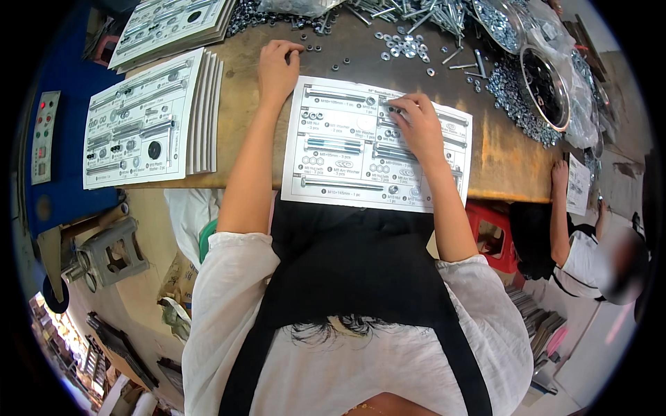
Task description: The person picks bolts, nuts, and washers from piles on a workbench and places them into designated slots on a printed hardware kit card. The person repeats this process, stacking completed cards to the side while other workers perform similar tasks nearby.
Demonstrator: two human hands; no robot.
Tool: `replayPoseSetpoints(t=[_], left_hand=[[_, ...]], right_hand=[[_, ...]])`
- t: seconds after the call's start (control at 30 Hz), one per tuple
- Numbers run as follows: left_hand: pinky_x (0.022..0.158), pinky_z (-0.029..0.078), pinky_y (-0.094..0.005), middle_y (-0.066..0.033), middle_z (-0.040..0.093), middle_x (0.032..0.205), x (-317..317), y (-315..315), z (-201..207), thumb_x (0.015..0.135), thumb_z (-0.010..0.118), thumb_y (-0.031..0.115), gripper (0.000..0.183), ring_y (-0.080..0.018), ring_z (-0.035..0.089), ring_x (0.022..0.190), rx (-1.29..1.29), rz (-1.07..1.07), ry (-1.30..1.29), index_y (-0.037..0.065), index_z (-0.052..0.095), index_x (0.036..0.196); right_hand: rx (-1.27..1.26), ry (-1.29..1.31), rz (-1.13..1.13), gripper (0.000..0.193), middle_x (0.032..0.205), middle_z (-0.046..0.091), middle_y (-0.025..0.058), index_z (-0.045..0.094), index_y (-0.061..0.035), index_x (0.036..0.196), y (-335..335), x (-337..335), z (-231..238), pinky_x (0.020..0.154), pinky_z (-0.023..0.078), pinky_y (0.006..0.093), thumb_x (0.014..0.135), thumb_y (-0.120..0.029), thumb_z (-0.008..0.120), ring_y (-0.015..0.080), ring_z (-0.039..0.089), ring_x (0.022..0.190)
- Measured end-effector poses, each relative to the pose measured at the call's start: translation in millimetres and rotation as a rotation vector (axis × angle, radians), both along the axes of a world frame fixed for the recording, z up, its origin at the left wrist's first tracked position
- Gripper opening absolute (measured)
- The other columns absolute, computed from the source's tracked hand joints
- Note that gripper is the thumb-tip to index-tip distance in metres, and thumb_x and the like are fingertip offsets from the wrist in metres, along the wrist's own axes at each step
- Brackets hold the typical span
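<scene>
A white printed card (333,197) with bolts, nuts and washers laid out in boxed sections lies at the table's front edge, before my body. Some look like drawings and some like real pieces. Over its upper right part is my right hand (420,125), fingers bent and close together, tips at a small dark nut-like piece (393,109). Whether they grip it is hard to make out. Beyond the card's upper left corner, my left hand (279,69) rests on the table with curled fingers, tips beside loose dark nuts (310,48). Anything between those fingers is hidden.
Stacks of similar cards (135,125) stand at left. Bolts (423,14), silver nuts (406,47), washers (524,100) and a metal-rimmed bowl (544,87) fill the far and right side. A red stool (494,236) is below; another person (583,256) works at right.
</scene>
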State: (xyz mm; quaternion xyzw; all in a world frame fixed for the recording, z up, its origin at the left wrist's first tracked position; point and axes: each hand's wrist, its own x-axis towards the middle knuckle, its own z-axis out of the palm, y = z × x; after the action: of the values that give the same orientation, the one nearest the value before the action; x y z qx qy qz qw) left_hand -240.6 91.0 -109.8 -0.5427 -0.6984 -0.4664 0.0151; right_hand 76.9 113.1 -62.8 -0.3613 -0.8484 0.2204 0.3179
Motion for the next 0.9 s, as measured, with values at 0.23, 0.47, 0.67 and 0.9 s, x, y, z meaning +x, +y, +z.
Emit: replayPoseSetpoints(t=[0.23, 0.47, 0.67, 0.9], left_hand=[[0.084, 0.048, -0.0357, -0.0092, 0.066, 0.096, -7, 4, 7, 0.093, 0.063, 0.014, 0.013, -0.0258, 0.062, 0.092, 0.106, 0.015, -0.246, 0.008, 0.073, 0.098], [0.08, 0.046, -0.0413, -0.0095, 0.061, 0.092, -3, -22, 1, 0.084, 0.076, 0.024, 0.022, -0.0297, 0.057, 0.088, -0.087, 0.179, 0.046, 0.008, 0.066, 0.095], [0.078, 0.049, -0.0418, -0.0095, 0.061, 0.092, -14, -9, 5, 0.08, 0.079, 0.019, 0.022, -0.0289, 0.06, 0.09, -0.137, 0.21, -0.019, 0.009, 0.067, 0.096], [0.074, 0.052, -0.0418, -0.0096, 0.062, 0.093, -8, -7, 20, 0.084, 0.075, 0.017, 0.014, -0.0296, 0.064, 0.083, -0.206, -0.016, -0.01, 0.01, 0.07, 0.095]], right_hand=[[-0.072, 0.061, 0.088, 0.026, 0.102, 0.065, 0.0094, 0.072, -0.014, 0.111, 52, -89, 5, 0.08, 0.054, 0.0376, 0.086, -0.009, 0.072, 0.0282, 0.067, 0.09], [-0.199, -0.058, 0.19, 0.02, 0.088, 0.067, 0.0113, 0.076, -0.0111, 0.099, 64, -132, -11, 0.076, 0.055, 0.036, 0.079, -0.013, 0.078, 0.0261, 0.067, 0.08], [-0.472, 0.217, 0.049, 0.022, 0.087, 0.073, 0.005, 0.076, -0.0065, 0.103, 41, -102, 22, 0.07, 0.053, 0.0249, 0.084, -0.015, 0.078, 0.0105, 0.066, 0.076], [-0.565, 0.243, -0.036, 0.02, 0.091, 0.069, 0.0013, 0.075, -0.0067, 0.103, -30, 21, 38, 0.068, 0.051, 0.0229, 0.083, -0.007, 0.078, 0.0074, 0.06, 0.072]])
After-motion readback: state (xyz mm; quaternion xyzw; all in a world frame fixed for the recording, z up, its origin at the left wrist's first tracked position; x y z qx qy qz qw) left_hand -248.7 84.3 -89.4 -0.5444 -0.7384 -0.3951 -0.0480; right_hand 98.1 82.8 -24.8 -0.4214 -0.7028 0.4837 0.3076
